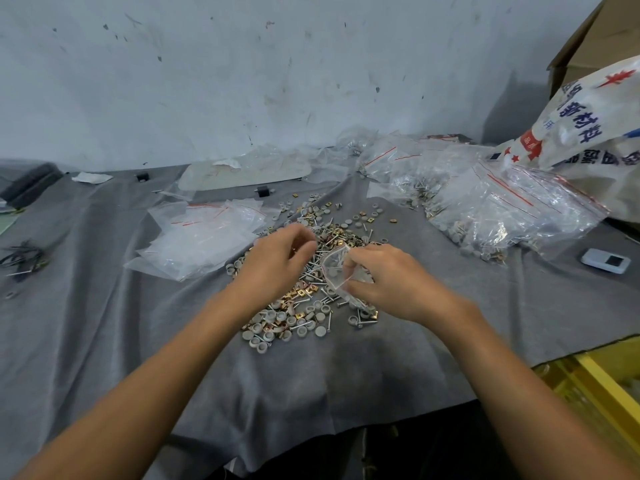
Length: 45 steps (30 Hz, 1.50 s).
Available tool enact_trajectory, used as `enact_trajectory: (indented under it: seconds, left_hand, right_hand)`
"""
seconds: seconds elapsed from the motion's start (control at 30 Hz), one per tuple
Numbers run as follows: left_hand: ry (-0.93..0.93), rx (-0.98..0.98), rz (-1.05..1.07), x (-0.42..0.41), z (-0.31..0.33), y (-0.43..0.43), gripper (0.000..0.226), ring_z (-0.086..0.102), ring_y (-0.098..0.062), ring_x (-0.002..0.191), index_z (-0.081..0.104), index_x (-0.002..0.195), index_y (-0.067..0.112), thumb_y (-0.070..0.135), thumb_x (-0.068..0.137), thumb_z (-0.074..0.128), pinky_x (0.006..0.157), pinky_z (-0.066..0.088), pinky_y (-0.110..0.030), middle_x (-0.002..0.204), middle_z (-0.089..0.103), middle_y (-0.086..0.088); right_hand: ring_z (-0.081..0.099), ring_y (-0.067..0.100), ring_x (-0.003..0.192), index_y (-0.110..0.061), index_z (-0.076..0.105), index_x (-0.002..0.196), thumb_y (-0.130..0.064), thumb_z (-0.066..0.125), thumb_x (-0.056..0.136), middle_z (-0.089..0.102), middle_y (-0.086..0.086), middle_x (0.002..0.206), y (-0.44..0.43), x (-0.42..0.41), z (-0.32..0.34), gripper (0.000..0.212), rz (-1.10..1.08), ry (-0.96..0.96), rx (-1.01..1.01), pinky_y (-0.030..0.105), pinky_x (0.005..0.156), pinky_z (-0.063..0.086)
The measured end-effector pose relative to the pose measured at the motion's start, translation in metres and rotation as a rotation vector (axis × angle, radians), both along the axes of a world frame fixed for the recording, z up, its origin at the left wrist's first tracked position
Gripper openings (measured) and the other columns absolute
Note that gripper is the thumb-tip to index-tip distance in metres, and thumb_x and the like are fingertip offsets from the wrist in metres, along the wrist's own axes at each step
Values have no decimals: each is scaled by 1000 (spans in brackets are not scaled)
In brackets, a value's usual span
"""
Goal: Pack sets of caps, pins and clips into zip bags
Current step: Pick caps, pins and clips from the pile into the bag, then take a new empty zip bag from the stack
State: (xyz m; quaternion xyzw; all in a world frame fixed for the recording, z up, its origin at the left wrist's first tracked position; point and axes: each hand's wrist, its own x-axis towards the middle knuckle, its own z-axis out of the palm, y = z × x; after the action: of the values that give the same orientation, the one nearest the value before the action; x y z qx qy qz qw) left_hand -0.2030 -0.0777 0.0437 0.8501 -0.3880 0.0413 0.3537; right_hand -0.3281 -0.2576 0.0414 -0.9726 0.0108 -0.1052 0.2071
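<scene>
Two hands over a pile of parts, the right one holding a bag.
Head view: the right hand [391, 284] pinches a small bag [335, 268] with grey caps inside, just above the pile [304, 311] of caps, pins and clips on the cloth [104, 323]. The left hand [278, 259] hovers just left of the bag's mouth, fingers curled; whether they grip anything cannot be told. Empty bags [204, 237] lie further left, filled bags [502, 209] to the right.

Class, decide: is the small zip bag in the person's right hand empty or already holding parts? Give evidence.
Holding parts: a grey cap shows through the clear zip bag that the right hand pinches. How many, cannot tell.
</scene>
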Motion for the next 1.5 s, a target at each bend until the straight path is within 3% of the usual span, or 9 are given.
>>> enact_trajectory:
  seconds: [0.2, 0.27, 0.4, 0.6, 0.77, 0.9, 1.03, 1.2, 1.5]
  left_hand:
    - [66, 95, -176, -14, 11, -15, 19, 58, 2, 78, 72, 113, 27, 33, 99, 61, 69, 45, -24, 91, 67, 15]
    - [84, -2, -133, -19, 9, -14, 23, 61, -2, 84, 67, 120, 26, 35, 101, 58, 73, 50, -24, 100, 66, 13]
    - [96, -89, -41, -26, 2, -9, 15, 63, -2, 75, 63, 101, 30, 44, 96, 62, 65, 50, -21, 86, 67, 11]
    - [199, -156, -128, -21, 8, -12, 12, 61, 6, 66, 73, 103, 26, 34, 96, 67, 60, 44, -12, 76, 69, 23]
    - [244, -241, -157, -11, 19, -3, 5, 56, 1, 64, 70, 95, 26, 30, 96, 67, 59, 46, -19, 74, 67, 14]
    - [246, -245, -193, -9, 19, 10, 7, 50, -2, 59, 66, 94, 22, 29, 98, 65, 55, 40, -19, 70, 61, 13]
    - [207, -226, -142, -8, 10, 23, 8, 48, -7, 65, 59, 94, 27, 28, 102, 57, 62, 41, -27, 75, 57, 7]
    - [183, -277, -87, -7, 5, 33, 14, 45, -4, 62, 52, 92, 25, 24, 105, 50, 59, 39, -22, 73, 52, 6]
    - [313, -371, -30, 4, 1, 53, 13, 56, -5, 66, 57, 95, 25, 27, 106, 49, 58, 43, -23, 86, 68, -4]
  right_hand:
    - [54, 21, 109, -35, 59, 95, -42, 68, 91, 65, -8, 111, 1, 0, 3, 12, -29, -38, -11, 38, 88, 45]
    - [50, 23, 118, -36, 56, 89, -43, 69, 91, 62, -6, 125, -2, -1, 5, 15, -56, -67, 10, 37, 96, 43]
    - [33, 22, 140, -32, 59, 84, -47, 70, 90, 43, -4, 153, -6, -2, 10, 20, -118, -99, 22, 43, 112, 36]
    - [46, 18, 128, -27, 64, 80, -43, 75, 87, 60, -7, 130, -1, 2, 23, 21, -89, -300, 4, 44, 109, 35]
    - [55, 14, 121, -30, 62, 78, -47, 77, 84, 62, -13, 125, 4, 10, 36, 23, -14, -273, 174, 43, 105, 43]
    - [60, 4, 97, -28, 62, 78, -49, 79, 82, 67, -10, 103, 9, 20, 35, 27, 85, -203, 249, 35, 88, 51]
    - [51, 3, 68, -26, 62, 79, -52, 79, 81, 61, -9, 76, 14, 30, 31, 31, 112, -190, 275, 26, 64, 42]
    - [60, -15, 94, -45, 57, 110, -63, 78, 74, 66, -20, 102, 17, 39, 30, 46, 133, -26, 358, 10, 74, 45]
    - [72, 12, 84, -26, 73, 102, -24, 85, 82, 77, -3, 92, 8, 45, 31, 23, 133, 6, 460, 34, 79, 55]
